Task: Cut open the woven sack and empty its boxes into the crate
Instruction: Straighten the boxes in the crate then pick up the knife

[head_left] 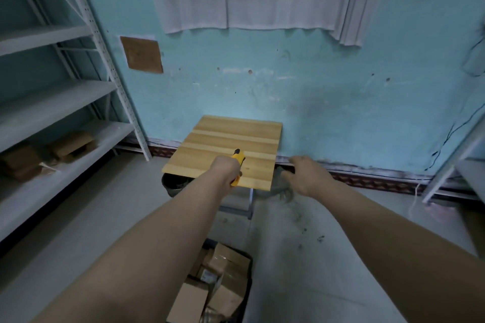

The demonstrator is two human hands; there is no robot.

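Left hand [225,171] grips the yellow knife [238,157] just over the desk [228,134]; right hand [307,176] hangs loose beside it, holding nothing. Boxes [228,262] sit in the crate [249,286], well behind both hands: light, stiff cardboard, I'd say, best taken by the edges. A limp grey heap [284,189] under the right hand may be the sack, can't tell. Turquoise wall ahead, shelves [52,102] off left

Storeroom, metal shelving [60,102], cardboard boxes [223,278]
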